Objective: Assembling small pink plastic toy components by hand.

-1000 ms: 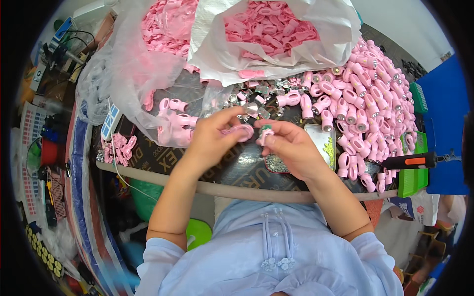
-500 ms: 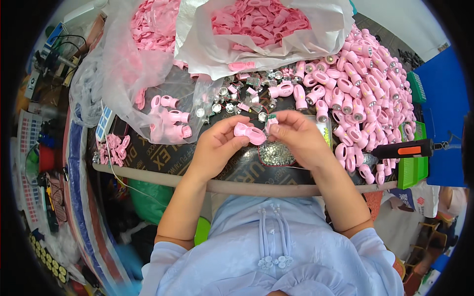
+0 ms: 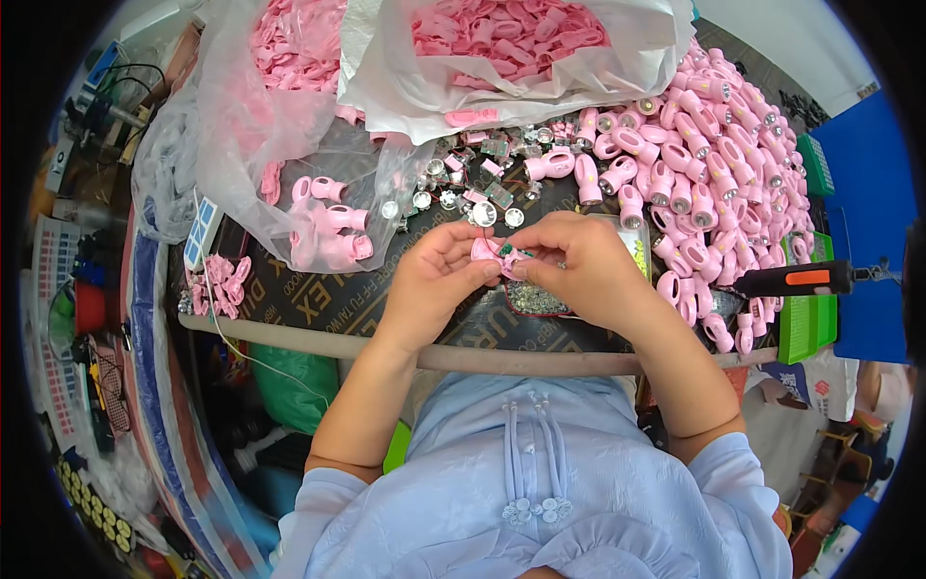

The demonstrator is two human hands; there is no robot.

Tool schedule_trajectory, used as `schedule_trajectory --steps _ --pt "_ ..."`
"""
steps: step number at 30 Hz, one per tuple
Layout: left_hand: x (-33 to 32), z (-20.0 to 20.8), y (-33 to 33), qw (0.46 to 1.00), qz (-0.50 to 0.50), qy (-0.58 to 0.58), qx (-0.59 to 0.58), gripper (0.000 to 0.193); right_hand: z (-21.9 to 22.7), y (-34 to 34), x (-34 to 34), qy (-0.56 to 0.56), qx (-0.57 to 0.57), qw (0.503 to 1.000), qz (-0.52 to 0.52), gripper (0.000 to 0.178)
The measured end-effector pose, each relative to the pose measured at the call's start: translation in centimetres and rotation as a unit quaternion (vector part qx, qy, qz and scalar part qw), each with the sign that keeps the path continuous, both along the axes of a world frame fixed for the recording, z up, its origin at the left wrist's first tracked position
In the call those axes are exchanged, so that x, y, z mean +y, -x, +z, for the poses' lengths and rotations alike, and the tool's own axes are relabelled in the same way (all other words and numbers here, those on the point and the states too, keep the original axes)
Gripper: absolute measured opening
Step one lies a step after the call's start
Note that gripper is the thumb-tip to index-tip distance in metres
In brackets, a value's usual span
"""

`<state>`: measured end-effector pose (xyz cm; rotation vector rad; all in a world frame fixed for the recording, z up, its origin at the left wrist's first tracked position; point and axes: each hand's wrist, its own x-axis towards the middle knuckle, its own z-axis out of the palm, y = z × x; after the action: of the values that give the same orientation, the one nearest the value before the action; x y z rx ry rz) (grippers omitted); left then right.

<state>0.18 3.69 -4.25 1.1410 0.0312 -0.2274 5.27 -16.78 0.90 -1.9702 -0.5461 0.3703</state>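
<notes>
My left hand [image 3: 436, 278] pinches a pink toy-flashlight shell half [image 3: 484, 250] between thumb and fingers, above the dark table. Close against it, my right hand [image 3: 584, 265] holds a small electronic module with a green circuit board [image 3: 507, 251], its fingertips pressing at the shell. A clear round reflector [image 3: 482, 213] shows just beyond my fingertips; whether it hangs from the module by wire I cannot make out. Below my hands, partly covered by them, sits a shallow box of small metal screws [image 3: 540, 300]. Loose modules with reflectors [image 3: 451, 174] lie scattered farther back.
Finished pink flashlights [image 3: 714, 164] are heaped on the right, beside a black-and-orange electric screwdriver [image 3: 796, 280] and a green basket [image 3: 808, 323]. A white sack [image 3: 569, 92] and a clear bag [image 3: 227, 125] hold pink shells at the back. More pink pieces [image 3: 224, 288] lie left.
My right hand has brought the module from beside the shell onto it. The shell has turned in my left hand, and both hands now meet closely. A reflector shows beyond the fingers.
</notes>
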Motion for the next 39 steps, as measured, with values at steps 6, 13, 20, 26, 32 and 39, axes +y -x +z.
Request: schedule_trajectory --steps 6,13,20,26,32,39 --pt "-0.1 0.1 0.1 1.0 0.001 -0.004 0.005 0.032 0.2 -0.1 0.1 0.041 -0.038 0.998 0.022 0.023" --pt "-0.9 -0.4 0.3 0.995 0.041 0.085 0.034 0.025 -1.5 0.1 0.2 0.027 -0.207 0.977 0.043 0.037" --pt "-1.8 -0.5 0.9 0.976 0.062 0.191 0.08 0.024 -1.4 0.8 -0.2 0.023 -0.277 0.959 0.057 0.053" --pt "-2.0 -0.2 0.8 0.986 0.055 0.151 0.054 0.025 -1.4 0.8 -0.8 -0.081 -0.09 0.992 0.031 0.034" --pt "-2.1 -0.1 0.8 0.989 0.049 0.134 0.047 0.025 -0.5 0.4 -0.7 -0.066 0.032 0.997 0.012 0.024" --pt "-2.2 -0.2 0.9 0.982 0.052 0.173 0.064 0.021 -2.0 0.9 -0.4 -0.074 -0.087 0.993 -0.004 0.025"
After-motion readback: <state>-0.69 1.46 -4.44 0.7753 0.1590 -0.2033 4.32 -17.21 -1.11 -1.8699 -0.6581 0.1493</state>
